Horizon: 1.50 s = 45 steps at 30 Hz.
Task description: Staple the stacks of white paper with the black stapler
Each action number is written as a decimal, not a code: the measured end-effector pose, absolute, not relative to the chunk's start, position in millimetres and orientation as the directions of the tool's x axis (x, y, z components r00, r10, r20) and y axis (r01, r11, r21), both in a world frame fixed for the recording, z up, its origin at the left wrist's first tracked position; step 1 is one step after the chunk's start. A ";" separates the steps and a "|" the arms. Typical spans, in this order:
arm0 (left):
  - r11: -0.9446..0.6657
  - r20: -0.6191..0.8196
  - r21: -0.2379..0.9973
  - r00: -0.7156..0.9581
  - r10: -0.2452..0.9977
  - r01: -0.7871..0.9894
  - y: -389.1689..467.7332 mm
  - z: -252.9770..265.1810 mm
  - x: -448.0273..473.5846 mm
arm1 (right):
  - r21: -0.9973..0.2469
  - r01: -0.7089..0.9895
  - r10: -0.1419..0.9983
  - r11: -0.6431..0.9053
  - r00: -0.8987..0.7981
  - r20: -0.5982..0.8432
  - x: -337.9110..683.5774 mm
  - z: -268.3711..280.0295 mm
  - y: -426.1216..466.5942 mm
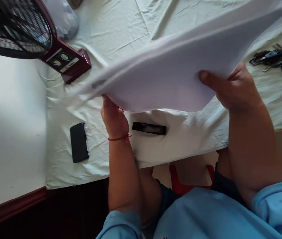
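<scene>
Over the near edge of the cloth-covered table (121,33), both hands are gripping a white sheet (171,76) in midair: left hand (113,118) pinching underneath, right hand (233,88) clamping its edge, nothing laid down yet, marker (149,128) lying untouched below.

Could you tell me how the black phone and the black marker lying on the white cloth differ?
The black phone is a broad, flat slab, while the black marker is a slim bar. The phone lies lengthwise toward the person, the marker crosswise. The phone sits apart from the left hand, whereas the marker lies close beside that wrist, under the raised paper. Both are black and rest flat on the white cloth.
</scene>
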State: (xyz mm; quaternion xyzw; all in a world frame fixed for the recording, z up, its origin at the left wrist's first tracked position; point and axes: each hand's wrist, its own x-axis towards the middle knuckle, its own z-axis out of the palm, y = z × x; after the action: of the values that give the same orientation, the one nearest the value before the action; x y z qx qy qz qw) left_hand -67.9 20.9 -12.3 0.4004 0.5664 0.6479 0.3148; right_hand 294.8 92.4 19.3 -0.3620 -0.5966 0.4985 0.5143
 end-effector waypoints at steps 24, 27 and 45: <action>-0.294 0.258 0.956 -0.514 0.818 0.011 16.3 -2.1 -45.0 | -0.987 -0.115 0.971 0.114 -0.196 0.135 294.8 23.7 93.2; -0.272 0.246 0.962 -0.517 0.820 0.026 16.3 -6.3 -47.2 | -0.993 -0.086 0.971 0.078 -0.219 0.095 295.2 24.5 93.0; -0.035 0.121 0.984 -0.517 0.847 0.173 11.1 -14.4 -43.9 | -0.994 -0.081 0.986 -0.078 -0.156 -0.065 294.4 26.3 90.6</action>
State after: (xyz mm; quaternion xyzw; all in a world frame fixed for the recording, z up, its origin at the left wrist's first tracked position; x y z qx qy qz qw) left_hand -43.9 11.1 -14.4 0.4019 0.6344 0.5968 0.2826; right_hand 294.4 90.6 26.3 -0.4556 -0.4963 0.5759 0.4632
